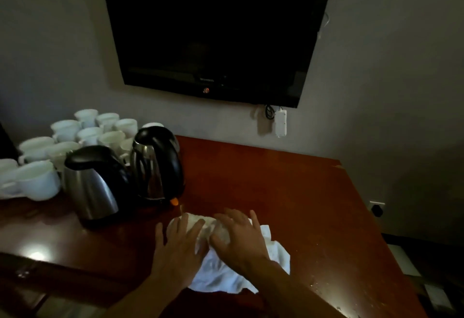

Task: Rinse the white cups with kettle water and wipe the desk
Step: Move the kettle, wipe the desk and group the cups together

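A crumpled white cloth (221, 275) lies on the reddish-brown desk (301, 204) near its front edge. My left hand (178, 244) presses flat on the cloth's left part, fingers spread and straight. My right hand (241, 237) presses on its middle, fingers straight too. Several white cups (37, 179) stand crowded at the desk's far left. Two steel kettles with black lids stand beside them: one in front (95, 187), one behind it (157, 164), just left of the cloth.
A dark wall-mounted television (213, 28) hangs above the desk, with a white power strip (280, 123) below it. Water droplets (324, 282) glisten near the desk's front right. The desk's right edge drops to a dim floor and a wall socket (376, 209).
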Action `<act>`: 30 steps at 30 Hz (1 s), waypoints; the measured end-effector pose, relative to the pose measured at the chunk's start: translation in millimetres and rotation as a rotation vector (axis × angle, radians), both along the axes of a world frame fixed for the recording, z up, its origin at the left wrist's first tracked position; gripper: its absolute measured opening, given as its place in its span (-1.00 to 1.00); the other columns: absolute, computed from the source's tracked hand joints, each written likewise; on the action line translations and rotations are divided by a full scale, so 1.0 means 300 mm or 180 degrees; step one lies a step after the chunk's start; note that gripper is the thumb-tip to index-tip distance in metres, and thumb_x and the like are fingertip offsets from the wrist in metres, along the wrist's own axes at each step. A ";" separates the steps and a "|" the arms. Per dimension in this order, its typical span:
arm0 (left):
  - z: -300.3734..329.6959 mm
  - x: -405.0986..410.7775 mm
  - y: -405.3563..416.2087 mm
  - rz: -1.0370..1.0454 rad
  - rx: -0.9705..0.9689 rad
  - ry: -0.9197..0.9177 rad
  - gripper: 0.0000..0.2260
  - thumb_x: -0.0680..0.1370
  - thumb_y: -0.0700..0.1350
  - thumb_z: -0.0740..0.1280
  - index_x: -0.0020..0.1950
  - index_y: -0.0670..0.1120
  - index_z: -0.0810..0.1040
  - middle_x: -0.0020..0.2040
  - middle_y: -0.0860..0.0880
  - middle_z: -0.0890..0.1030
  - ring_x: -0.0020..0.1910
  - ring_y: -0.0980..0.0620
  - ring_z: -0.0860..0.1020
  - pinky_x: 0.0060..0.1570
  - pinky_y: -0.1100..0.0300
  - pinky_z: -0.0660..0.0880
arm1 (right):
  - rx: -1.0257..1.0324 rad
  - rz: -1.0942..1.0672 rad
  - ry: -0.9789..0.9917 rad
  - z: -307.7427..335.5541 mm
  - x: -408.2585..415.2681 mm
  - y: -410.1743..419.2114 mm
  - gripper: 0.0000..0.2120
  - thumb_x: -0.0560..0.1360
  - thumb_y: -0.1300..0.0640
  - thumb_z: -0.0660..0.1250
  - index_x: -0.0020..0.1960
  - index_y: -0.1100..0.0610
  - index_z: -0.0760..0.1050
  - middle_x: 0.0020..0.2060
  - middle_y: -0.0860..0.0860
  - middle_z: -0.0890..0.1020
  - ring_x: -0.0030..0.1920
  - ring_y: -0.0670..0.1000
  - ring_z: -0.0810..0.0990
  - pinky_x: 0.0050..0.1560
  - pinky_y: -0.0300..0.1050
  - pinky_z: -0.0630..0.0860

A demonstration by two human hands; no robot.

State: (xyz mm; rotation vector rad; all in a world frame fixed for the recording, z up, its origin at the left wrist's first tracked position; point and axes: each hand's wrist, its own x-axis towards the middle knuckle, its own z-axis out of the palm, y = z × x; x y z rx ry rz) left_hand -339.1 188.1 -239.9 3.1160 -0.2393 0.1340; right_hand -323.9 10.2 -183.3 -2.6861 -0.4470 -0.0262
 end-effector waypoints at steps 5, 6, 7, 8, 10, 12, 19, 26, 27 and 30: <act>0.215 0.047 0.109 0.0064 -0.0233 -0.0447 -0.45 0.51 0.24 0.10 0.44 0.05 0.42 0.27 -0.25 0.59 0.23 -0.26 0.58 0.27 -0.38 0.28 | 0.0325 -0.0092 -0.0216 0.173 0.029 0.121 -0.48 0.58 -0.22 0.17 0.51 -0.13 0.33 0.49 -0.14 0.39 0.52 -0.14 0.23 0.60 0.04 -0.16; 0.253 0.064 0.139 0.0058 -0.0177 -0.0564 -0.42 0.47 0.23 0.13 0.46 0.06 0.38 0.28 -0.25 0.57 0.25 -0.27 0.56 0.28 -0.38 0.25 | 0.0389 -0.0116 -0.0239 0.200 0.044 0.137 -0.48 0.57 -0.21 0.18 0.50 -0.13 0.34 0.47 -0.14 0.41 0.51 -0.15 0.26 0.60 0.03 -0.13; 0.289 0.082 0.169 0.0039 -0.0114 -0.0661 -0.39 0.44 0.22 0.19 0.48 0.06 0.34 0.30 -0.25 0.56 0.28 -0.27 0.54 0.31 -0.37 0.22 | 0.0437 -0.0166 -0.0233 0.224 0.058 0.154 -0.48 0.57 -0.21 0.18 0.50 -0.12 0.34 0.47 -0.13 0.42 0.50 -0.15 0.28 0.60 0.02 -0.11; 0.321 0.097 0.198 0.0023 -0.0071 -0.0733 -0.35 0.41 0.21 0.25 0.49 0.07 0.34 0.32 -0.25 0.54 0.30 -0.27 0.52 0.33 -0.36 0.19 | 0.0479 -0.0210 -0.0201 0.245 0.069 0.168 -0.47 0.57 -0.21 0.18 0.51 -0.10 0.34 0.47 -0.12 0.42 0.50 -0.14 0.29 0.60 0.02 -0.09; 0.390 0.129 0.260 -0.0027 0.0072 -0.0774 -0.26 0.32 0.20 0.34 0.49 0.06 0.39 0.33 -0.26 0.53 0.33 -0.27 0.50 0.35 -0.36 0.16 | 0.0507 -0.0202 -0.0110 0.282 0.097 0.200 -0.43 0.56 -0.25 0.18 0.53 -0.09 0.30 0.49 -0.10 0.40 0.51 -0.11 0.29 0.60 0.01 -0.05; 0.455 0.167 0.330 -0.0012 0.0268 -0.0740 -0.16 0.20 0.21 0.43 0.49 0.07 0.42 0.34 -0.27 0.53 0.33 -0.28 0.50 0.34 -0.38 0.15 | 0.0486 -0.0130 -0.0036 0.318 0.133 0.237 -0.37 0.55 -0.29 0.19 0.55 -0.07 0.27 0.50 -0.09 0.38 0.51 -0.08 0.28 0.58 0.01 0.04; 0.637 0.339 0.497 0.0358 0.0684 -0.0430 -0.03 0.40 0.26 0.39 0.63 0.21 -0.17 0.63 -0.19 0.05 0.60 -0.21 0.03 0.46 -0.38 -0.15 | 0.0589 -0.0050 0.0364 0.411 0.278 0.389 -0.17 0.44 -0.40 0.28 0.58 -0.11 0.07 0.40 -0.02 0.46 0.31 0.09 0.53 0.22 0.08 0.51; 0.666 0.543 0.497 0.0109 0.0344 0.0467 0.13 0.37 0.26 0.52 0.55 0.30 -0.35 0.63 -0.13 -0.10 0.52 -0.23 0.22 0.42 -0.27 0.26 | 0.0416 0.0093 0.0752 0.447 0.414 0.465 -0.28 0.43 -0.31 0.38 0.47 -0.16 0.15 0.21 -0.06 0.62 0.08 0.04 0.67 -0.03 -0.04 0.60; 0.649 0.576 0.500 0.0019 0.0114 0.0630 0.16 0.34 0.20 0.57 0.56 0.31 -0.32 0.63 -0.11 -0.07 0.47 -0.23 0.30 0.37 -0.23 0.36 | 0.0360 0.0113 0.0795 0.446 0.438 0.466 -0.33 0.46 -0.25 0.40 0.46 -0.14 0.20 0.18 -0.06 0.63 0.05 0.03 0.67 -0.03 -0.03 0.63; 0.609 0.649 0.497 -0.0243 -0.0539 0.0877 0.21 0.27 0.06 0.65 0.58 0.30 -0.23 0.59 -0.07 0.00 0.44 -0.23 0.33 0.30 -0.15 0.47 | 0.0165 0.0161 0.0892 0.452 0.503 0.450 -0.43 0.50 -0.13 0.40 0.44 -0.07 0.29 0.09 -0.04 0.64 -0.03 0.02 0.67 -0.02 0.01 0.67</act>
